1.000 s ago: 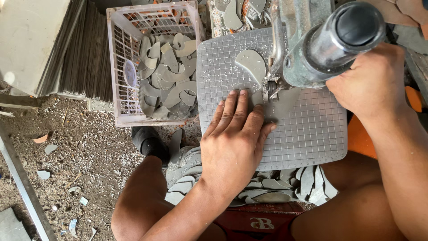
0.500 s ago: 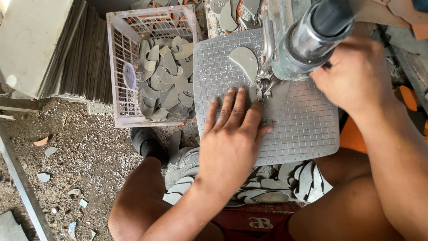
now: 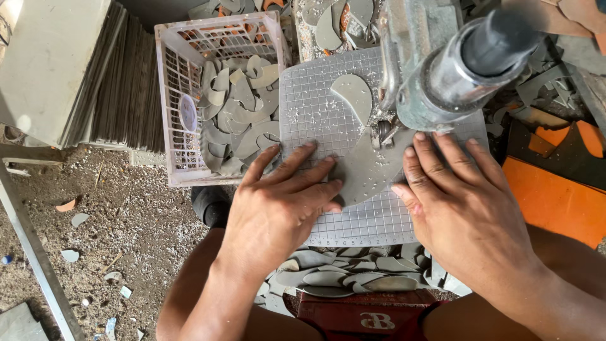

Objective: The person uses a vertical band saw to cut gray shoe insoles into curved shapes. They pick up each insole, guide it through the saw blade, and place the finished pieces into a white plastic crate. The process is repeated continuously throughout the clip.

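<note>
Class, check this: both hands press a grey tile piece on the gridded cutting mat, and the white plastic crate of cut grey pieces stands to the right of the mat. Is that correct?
Not quite. In the head view the white plastic crate stands to the left of the gridded cutting mat, not the right. The rest holds: the left hand and right hand both press the grey tile piece on the mat.

Both hands lie flat on a grey tile piece [image 3: 369,170] on the gridded cutting mat [image 3: 379,221] — left hand [image 3: 281,202] near the mat's left edge, right hand [image 3: 464,199] below the cutter [image 3: 454,69]. A basket [image 3: 183,113] of cut pieces touches the mat's left edge.
</note>
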